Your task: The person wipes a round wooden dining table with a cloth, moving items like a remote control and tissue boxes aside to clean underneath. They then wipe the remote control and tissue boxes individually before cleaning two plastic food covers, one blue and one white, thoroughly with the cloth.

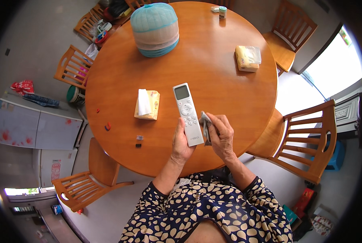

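My left hand (182, 142) is closed around the lower left side of a white remote control (186, 109). The remote lies face up in the hand, its grey screen pointing away from me and its round buttons showing. Close to the remote's right edge, my right hand (222, 135) pinches a crumpled grey cloth (205, 121). Part of that cloth is hidden behind the fingers. Whether the cloth touches the remote I cannot tell. Both hands are above the near part of a round wooden table (213, 73).
A yellow tissue pack (152, 106) stands left of the remote, another tissue pack (246, 60) at the far right. A blue and white mesh food cover (155, 30) stands far left. Small red and black pieces lie near the left edge. Wooden chairs (306, 137) surround the table.
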The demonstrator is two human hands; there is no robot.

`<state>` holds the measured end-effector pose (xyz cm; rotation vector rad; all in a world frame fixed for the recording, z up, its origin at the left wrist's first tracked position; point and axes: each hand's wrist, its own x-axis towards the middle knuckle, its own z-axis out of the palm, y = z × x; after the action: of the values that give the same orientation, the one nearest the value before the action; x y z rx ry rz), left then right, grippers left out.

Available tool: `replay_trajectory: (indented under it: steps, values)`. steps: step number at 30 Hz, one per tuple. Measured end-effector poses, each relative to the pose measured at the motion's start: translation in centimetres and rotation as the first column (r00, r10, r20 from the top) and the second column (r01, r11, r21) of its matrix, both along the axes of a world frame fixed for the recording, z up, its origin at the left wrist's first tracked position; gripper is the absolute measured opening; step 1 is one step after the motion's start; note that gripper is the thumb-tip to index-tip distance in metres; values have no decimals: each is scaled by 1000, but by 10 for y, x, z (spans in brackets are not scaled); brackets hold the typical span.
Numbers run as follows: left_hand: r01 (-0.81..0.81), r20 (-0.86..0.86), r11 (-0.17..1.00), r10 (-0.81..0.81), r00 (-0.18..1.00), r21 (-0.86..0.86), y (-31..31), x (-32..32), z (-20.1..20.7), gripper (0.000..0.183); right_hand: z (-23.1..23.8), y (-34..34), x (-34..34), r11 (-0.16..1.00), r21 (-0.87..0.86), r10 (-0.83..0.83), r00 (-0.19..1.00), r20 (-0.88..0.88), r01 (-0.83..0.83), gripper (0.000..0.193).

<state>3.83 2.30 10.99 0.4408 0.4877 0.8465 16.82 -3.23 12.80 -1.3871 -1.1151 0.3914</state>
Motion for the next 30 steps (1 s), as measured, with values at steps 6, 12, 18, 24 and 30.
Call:
replay_trajectory:
  steps: [6,12,18,24,30]
  values:
    - [-35,-128,998,29,991,-47,-10,17,2,47,-7,10,9,991,-97,79,989,-121,-91,28]
    - [70,-238,997,-72,969,-16,-14,22,7,50,-6,23,32,994,-107,-37,999,-20,34,29]
    - [115,-210,992,-100,973,59,-10,41,2,53,-13,18,44,988,-113,99,991,-87,-108,26]
    - [-81,-341,997,74,937,-6,-6,73,-7,47,-22,-7,67,936,-256,226,970,-93,-243,23]
    - [-132,-316,991,135,939,31,9,88,-39,42,-27,-14,89,780,-405,192,799,-570,-477,24]
